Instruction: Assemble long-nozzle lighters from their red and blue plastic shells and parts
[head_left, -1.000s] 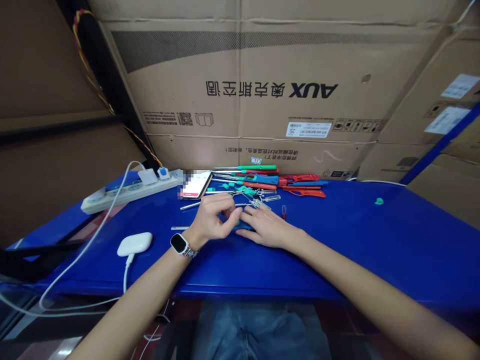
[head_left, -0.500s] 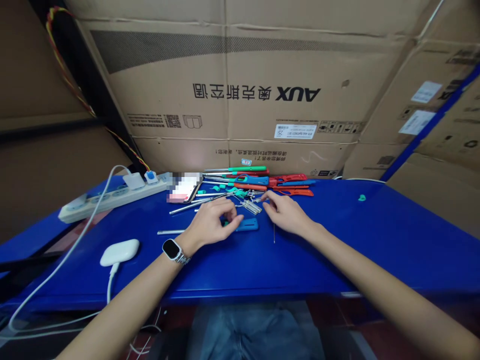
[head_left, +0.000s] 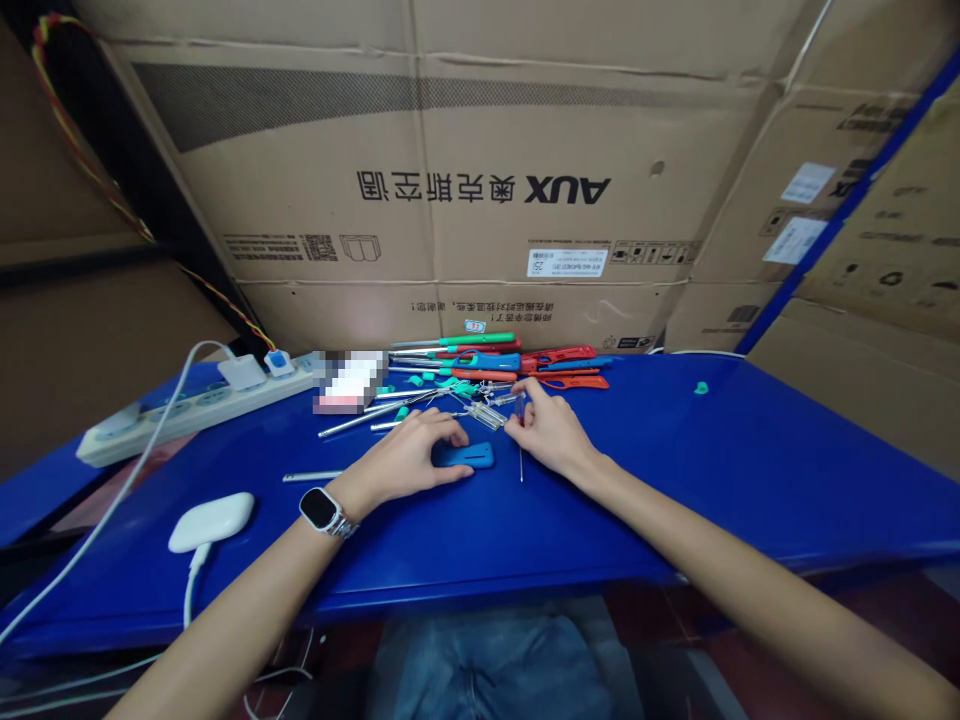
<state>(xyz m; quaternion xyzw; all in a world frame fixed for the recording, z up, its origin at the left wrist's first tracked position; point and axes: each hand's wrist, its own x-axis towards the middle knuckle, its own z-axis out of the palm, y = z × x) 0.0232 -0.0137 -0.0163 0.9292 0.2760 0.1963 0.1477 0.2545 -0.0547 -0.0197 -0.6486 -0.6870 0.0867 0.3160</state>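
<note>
My right hand [head_left: 551, 430] is closed on a small screwdriver [head_left: 520, 408] with a clear, purplish handle, its thin shaft pointing down toward the table. My left hand [head_left: 409, 450], with a watch [head_left: 322, 510] on the wrist, curls over a blue long-nosed lighter [head_left: 476, 456]. The thumb lies along the near edge and the fingertips rest at the far edge. The lighter's metal tube [head_left: 307, 477] sticks out left of the hand; its middle is hidden. Between and beyond my hands lie several small clear parts [head_left: 484, 414], possibly fuel tanks.
Behind my hands is a pile of lighters and casings, including a green lighter [head_left: 480, 340] and red casings [head_left: 574, 381]. A phone [head_left: 352, 382], power strip [head_left: 202, 405] and white charging case [head_left: 212, 522] are at left. A large cardboard box [head_left: 450, 120] walls the back.
My left hand has lowered onto the blue lighter. My right hand has drawn slightly nearer, and the screwdriver's handle now shows in its fingers. The whole view has shifted slightly.
</note>
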